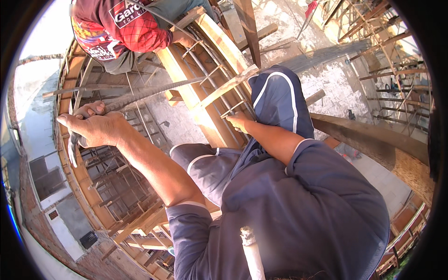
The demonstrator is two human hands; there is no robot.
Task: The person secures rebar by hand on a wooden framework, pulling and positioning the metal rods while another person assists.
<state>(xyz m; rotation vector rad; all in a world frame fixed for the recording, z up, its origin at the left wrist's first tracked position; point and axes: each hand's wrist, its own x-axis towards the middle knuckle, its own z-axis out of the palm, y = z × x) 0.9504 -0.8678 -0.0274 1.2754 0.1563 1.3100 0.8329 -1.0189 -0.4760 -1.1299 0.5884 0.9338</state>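
Observation:
My left hand (95, 123) is closed round a ribbed steel bar (154, 91), held out to the left. Its grey curved end (73, 151) hangs below my fist. The other end of the bar reaches right, over the wooden beam formwork (186, 86). Inside that formwork lies a rebar cage (212, 72), long rods with thin stirrups across them. My right hand (239, 122) is down at the near part of the cage, beside my knee, its fingers curled on the steel. Part of that grip is hidden.
Another person in a red and dark shirt (144, 35) crouches at the far end, a hand on the formwork. A wooden crosspiece (226, 87) spans it. Timber beams (373, 140) stand right; scaffolding and a drop lie left. A cigarette (252, 254) shows at the lower edge.

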